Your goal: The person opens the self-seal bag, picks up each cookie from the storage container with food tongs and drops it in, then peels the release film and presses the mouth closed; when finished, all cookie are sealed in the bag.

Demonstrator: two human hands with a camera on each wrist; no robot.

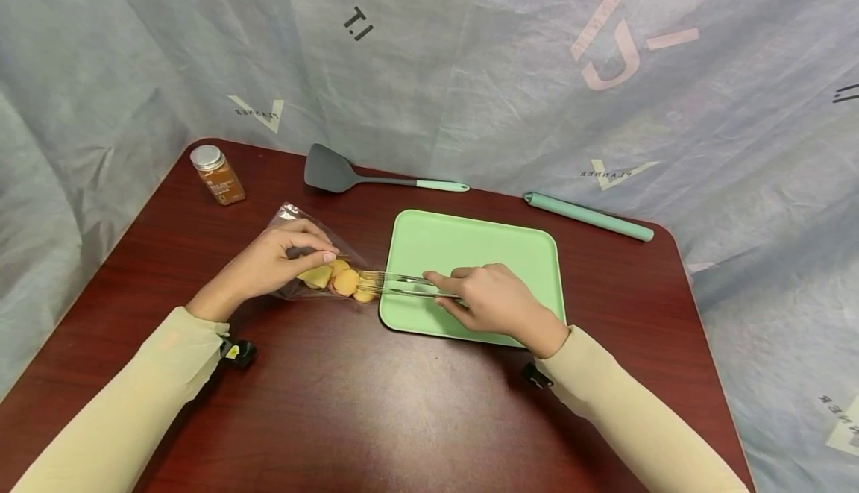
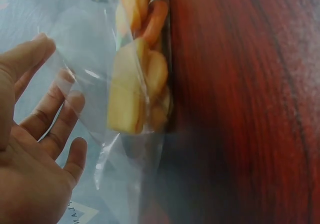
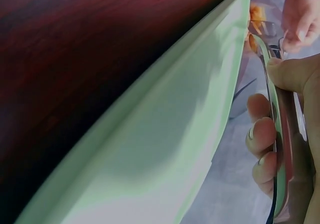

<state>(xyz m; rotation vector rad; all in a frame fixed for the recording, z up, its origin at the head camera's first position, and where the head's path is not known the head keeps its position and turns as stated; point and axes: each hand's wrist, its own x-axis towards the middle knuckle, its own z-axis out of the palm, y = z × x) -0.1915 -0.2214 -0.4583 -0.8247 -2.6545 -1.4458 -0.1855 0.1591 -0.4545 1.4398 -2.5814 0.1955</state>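
A clear plastic bag lies on its side on the table, with yellow and orange food pieces in it, among them a pale yellow block. My left hand pinches the bag's upper film between thumb and fingers. My right hand grips metal tongs over a light green tray. The tongs' wire-like tips reach left past the tray's edge to the food at the bag's mouth. Thumb and curled fingers wrap the tongs' handle in the right wrist view.
A spice jar with a silver lid stands at the back left. Along the back edge lie a grey spatula with a mint handle and a green rod. Grey printed cloth hangs behind the dark red table.
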